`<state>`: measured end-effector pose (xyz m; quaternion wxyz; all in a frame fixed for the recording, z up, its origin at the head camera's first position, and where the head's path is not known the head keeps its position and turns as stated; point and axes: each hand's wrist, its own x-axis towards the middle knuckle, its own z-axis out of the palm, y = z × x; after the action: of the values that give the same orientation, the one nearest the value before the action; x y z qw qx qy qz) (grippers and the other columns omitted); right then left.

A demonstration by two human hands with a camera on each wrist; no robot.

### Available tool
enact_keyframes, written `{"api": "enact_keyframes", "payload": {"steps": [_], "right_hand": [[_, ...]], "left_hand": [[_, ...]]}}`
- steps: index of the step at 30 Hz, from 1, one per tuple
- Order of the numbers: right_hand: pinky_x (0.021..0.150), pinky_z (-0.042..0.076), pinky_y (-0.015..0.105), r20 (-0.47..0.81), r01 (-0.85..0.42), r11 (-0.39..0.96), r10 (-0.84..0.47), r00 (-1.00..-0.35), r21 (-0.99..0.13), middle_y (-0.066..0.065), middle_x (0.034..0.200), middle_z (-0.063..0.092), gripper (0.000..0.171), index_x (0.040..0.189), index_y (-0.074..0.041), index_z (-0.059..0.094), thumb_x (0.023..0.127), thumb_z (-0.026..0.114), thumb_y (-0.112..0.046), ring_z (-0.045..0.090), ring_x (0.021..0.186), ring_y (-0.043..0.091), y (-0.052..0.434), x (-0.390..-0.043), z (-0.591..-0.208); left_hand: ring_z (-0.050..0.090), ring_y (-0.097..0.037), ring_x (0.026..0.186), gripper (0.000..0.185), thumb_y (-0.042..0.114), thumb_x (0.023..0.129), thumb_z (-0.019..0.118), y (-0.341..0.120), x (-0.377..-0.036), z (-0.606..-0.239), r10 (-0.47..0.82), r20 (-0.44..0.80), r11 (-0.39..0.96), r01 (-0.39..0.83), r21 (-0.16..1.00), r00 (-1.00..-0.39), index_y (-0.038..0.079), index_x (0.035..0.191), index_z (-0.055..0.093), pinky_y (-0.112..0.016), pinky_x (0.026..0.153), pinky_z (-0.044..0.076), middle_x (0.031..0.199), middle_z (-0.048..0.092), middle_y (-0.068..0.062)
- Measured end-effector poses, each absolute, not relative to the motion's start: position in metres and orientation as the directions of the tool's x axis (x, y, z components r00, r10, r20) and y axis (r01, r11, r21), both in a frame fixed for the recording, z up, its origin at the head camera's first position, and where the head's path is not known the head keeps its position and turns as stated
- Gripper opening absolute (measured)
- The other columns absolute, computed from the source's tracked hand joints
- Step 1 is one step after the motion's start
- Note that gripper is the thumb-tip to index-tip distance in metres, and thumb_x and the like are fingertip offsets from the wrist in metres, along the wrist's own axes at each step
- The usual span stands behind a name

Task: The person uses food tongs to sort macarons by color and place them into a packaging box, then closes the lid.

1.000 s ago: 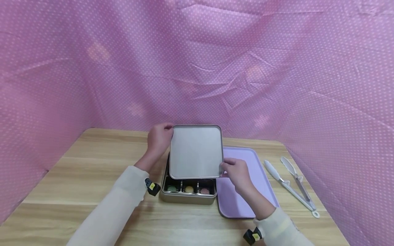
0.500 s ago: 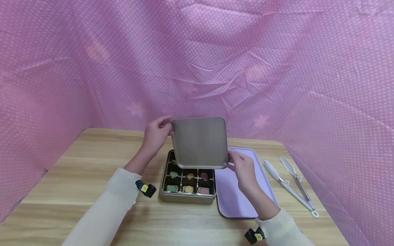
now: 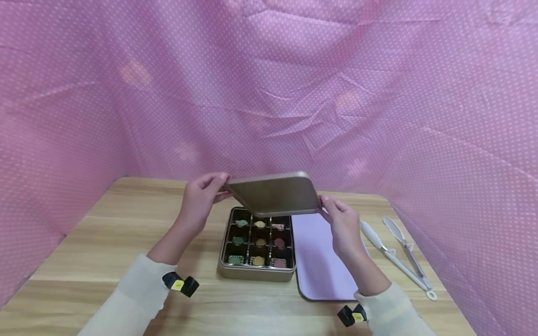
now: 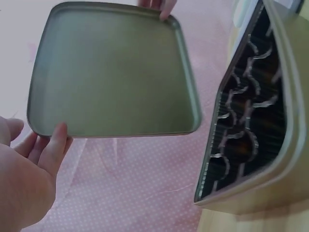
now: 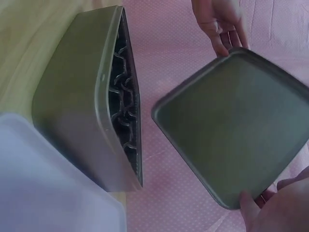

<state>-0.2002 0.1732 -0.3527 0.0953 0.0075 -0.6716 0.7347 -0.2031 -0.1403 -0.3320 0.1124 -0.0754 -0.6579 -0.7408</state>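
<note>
From the head view, the left hand (image 3: 201, 198) and the right hand (image 3: 345, 224) hold a metal lid (image 3: 275, 194) between them in the air above the back of an open tin (image 3: 257, 273); the left grip pinches the lid's left corner with curled fingers, the right grip holds its right edge the same way; the lid tilts, its top face toward the camera; the tin stands on the wooden worktop (image 3: 84, 242), its dark insert split into nine compartments, each with a small sweet, green on the left, yellow in the middle, pink on the right; a lilac tray (image 3: 319, 266) lies just beside the tin on its right; white tongs (image 3: 397, 249) lie further right, apart from the tray; a pink dotted cloth (image 3: 269, 84) hangs behind and on both sides.

In the left wrist view, the lid (image 4: 113, 75) shows its hollow underside; the left hand (image 4: 29, 169) has fingertips curled under its near corner; the tin (image 4: 256, 121) sits at the right, seen edge-on.

In the right wrist view, the lid (image 5: 236, 125) again shows its underside; the right hand (image 5: 275, 208) grips its lower corner, the left hand (image 5: 219, 21) its far corner; the tin (image 5: 91, 116) stands at the left, touching the tray (image 5: 53, 193).
</note>
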Motion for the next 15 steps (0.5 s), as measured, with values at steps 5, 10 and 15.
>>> {"api": "enact_keyframes", "payload": {"steps": [5, 10, 15], "right_hand": [[0.102, 0.052, 0.022, 0.127, -0.138, -0.078, 0.13, -0.983, -0.987, 0.012, 0.123, 0.069, 0.037, 0.126, 0.011, 0.062, 0.102, 0.061, -0.017, 0.069, 0.114, 0.013, 0.173, -0.202, -0.357], [0.104, 0.05, 0.019, 0.098, -0.112, -0.126, 0.113, -0.989, -0.986, 0.017, 0.139, 0.059, 0.039, 0.133, 0.012, 0.057, 0.1, 0.062, -0.009, 0.063, 0.124, 0.014, 0.173, -0.205, -0.361], [0.111, 0.045, 0.023, 0.061, -0.068, -0.14, 0.056, -0.997, -0.988, 0.023, 0.15, 0.049, 0.046, 0.141, 0.01, 0.05, 0.098, 0.06, -0.001, 0.051, 0.137, 0.023, 0.17, -0.212, -0.369]], "left_hand": [[0.072, -0.012, 0.097, 0.039, 0.018, 0.1, 0.065, -0.145, -0.192, -0.343, -0.018, 0.219, -0.068, 0.219, 0.973, -0.976, -0.012, 0.124, 0.062, -0.03, 0.091, 0.06, 0.117, 0.067, -0.016], [0.072, -0.009, 0.1, 0.038, 0.021, 0.098, 0.069, -0.154, -0.183, -0.357, 0.027, 0.195, 0.028, 0.196, 0.98, -0.98, -0.006, 0.124, 0.065, -0.029, 0.093, 0.059, 0.117, 0.07, -0.016], [0.069, -0.009, 0.108, 0.042, 0.028, 0.096, 0.071, -0.161, -0.173, -0.372, 0.051, 0.185, 0.157, 0.191, 0.969, -0.981, 0.001, 0.128, 0.066, -0.021, 0.094, 0.057, 0.127, 0.069, -0.015]]}}
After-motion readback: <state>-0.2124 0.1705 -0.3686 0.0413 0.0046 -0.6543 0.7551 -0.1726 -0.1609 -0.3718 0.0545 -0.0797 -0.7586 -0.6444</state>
